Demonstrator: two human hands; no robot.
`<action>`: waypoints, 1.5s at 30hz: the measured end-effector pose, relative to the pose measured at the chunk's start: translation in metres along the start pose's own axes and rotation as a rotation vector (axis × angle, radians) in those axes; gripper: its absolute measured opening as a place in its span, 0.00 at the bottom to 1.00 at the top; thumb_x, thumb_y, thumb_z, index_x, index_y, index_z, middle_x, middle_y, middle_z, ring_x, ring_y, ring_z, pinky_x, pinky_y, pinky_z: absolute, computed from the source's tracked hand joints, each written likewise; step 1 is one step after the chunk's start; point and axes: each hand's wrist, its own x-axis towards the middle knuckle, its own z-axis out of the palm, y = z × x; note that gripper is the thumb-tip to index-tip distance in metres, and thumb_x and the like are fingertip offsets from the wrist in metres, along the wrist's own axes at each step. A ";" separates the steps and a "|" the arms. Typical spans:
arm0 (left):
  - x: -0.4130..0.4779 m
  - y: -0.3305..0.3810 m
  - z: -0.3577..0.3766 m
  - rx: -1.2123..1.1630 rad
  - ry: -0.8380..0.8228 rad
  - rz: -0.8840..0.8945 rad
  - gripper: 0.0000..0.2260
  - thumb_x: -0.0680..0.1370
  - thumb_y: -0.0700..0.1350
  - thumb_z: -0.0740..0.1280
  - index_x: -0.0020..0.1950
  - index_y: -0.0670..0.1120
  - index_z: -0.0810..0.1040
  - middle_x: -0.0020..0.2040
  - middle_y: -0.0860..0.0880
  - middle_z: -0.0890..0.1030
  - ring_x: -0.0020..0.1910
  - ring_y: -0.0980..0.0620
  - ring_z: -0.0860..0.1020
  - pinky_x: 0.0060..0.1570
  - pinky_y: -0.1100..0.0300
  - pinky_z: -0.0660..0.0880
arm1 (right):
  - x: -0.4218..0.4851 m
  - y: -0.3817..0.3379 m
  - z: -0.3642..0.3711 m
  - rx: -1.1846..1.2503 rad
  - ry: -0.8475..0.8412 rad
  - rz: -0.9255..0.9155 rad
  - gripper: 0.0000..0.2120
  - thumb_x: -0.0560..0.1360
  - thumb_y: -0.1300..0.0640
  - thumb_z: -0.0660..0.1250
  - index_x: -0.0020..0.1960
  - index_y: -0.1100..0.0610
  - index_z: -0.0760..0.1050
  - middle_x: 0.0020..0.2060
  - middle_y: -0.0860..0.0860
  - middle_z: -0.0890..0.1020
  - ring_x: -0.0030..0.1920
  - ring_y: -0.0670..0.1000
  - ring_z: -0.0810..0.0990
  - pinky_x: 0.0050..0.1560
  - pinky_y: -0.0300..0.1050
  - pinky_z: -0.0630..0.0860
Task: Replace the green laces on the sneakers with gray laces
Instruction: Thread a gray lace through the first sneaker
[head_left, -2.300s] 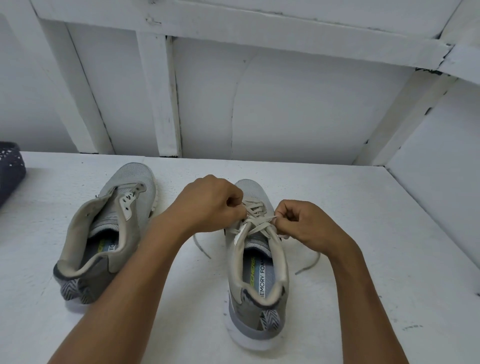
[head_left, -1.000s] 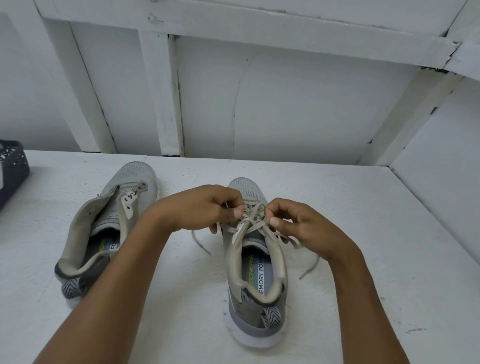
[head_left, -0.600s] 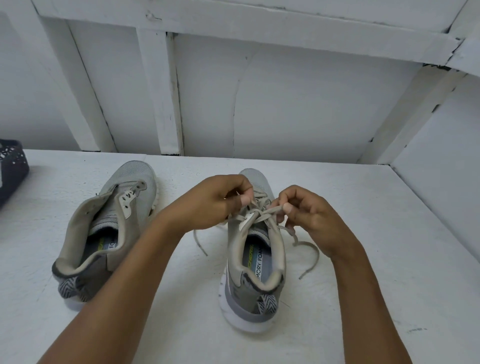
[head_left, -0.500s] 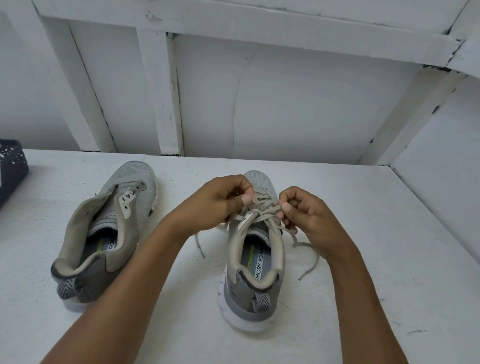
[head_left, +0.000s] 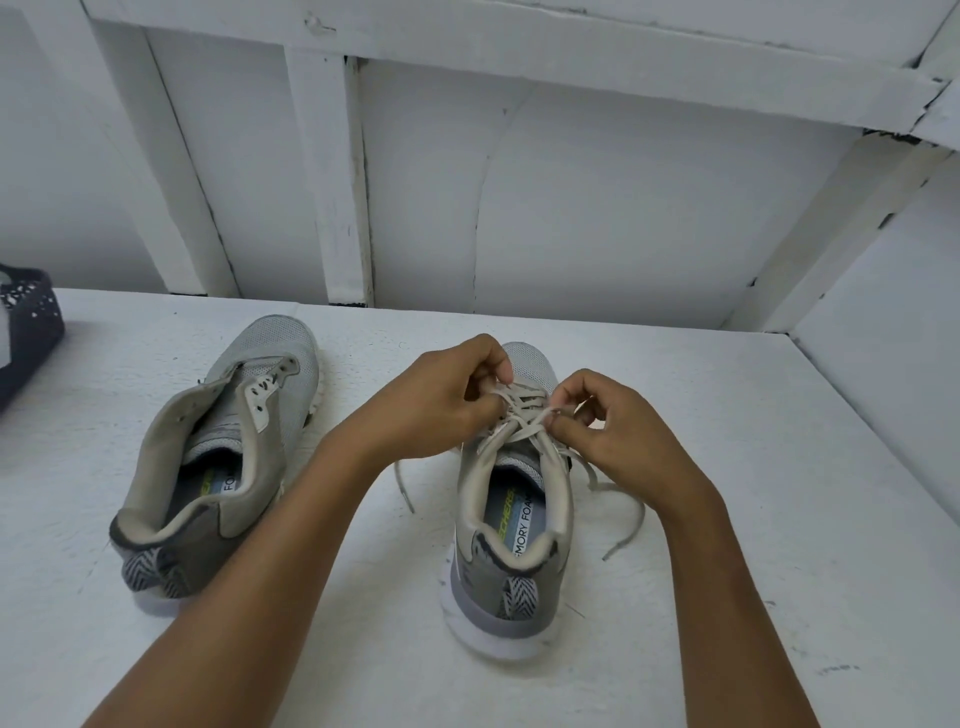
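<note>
laced shoe (head_left: 511, 577): heel toward the camera on the surface (head_left: 753, 597); gray lace (head_left: 522, 415) crosses the eyelets to the top; loose ends trail on both sides
left hand (head_left: 441, 402): fingers (head_left: 501, 370) curled, pinching the lace on the shoe's left
right hand (head_left: 610, 434): fingers pinching the lace opposite; probably tightening or starting the knot
bare shoe (head_left: 223, 457): further left; eyelets empty; lacing not yet begun
green laces: none in view; seemingly both removed
progress: about halfway, one shoe left
basket (head_left: 31, 322): dark, far left
</note>
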 end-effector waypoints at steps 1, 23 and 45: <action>0.000 0.001 -0.001 0.039 -0.013 -0.014 0.05 0.77 0.43 0.68 0.50 0.52 0.75 0.38 0.56 0.77 0.36 0.57 0.75 0.40 0.57 0.74 | 0.000 0.000 0.000 -0.031 -0.018 0.031 0.06 0.75 0.52 0.71 0.43 0.52 0.76 0.34 0.41 0.78 0.33 0.41 0.73 0.38 0.36 0.71; -0.004 0.003 -0.007 -0.243 -0.168 -0.113 0.05 0.77 0.42 0.70 0.45 0.41 0.82 0.34 0.50 0.80 0.32 0.55 0.75 0.33 0.60 0.73 | -0.016 0.010 -0.001 0.532 -0.105 0.082 0.07 0.69 0.57 0.73 0.45 0.59 0.83 0.40 0.53 0.83 0.40 0.49 0.80 0.43 0.43 0.79; -0.004 -0.008 -0.022 -0.104 -0.172 0.073 0.05 0.79 0.44 0.70 0.51 0.54 0.83 0.41 0.55 0.80 0.37 0.53 0.75 0.39 0.58 0.74 | -0.012 0.014 -0.009 0.383 -0.248 -0.029 0.02 0.79 0.61 0.67 0.47 0.57 0.78 0.38 0.49 0.79 0.40 0.48 0.76 0.40 0.41 0.74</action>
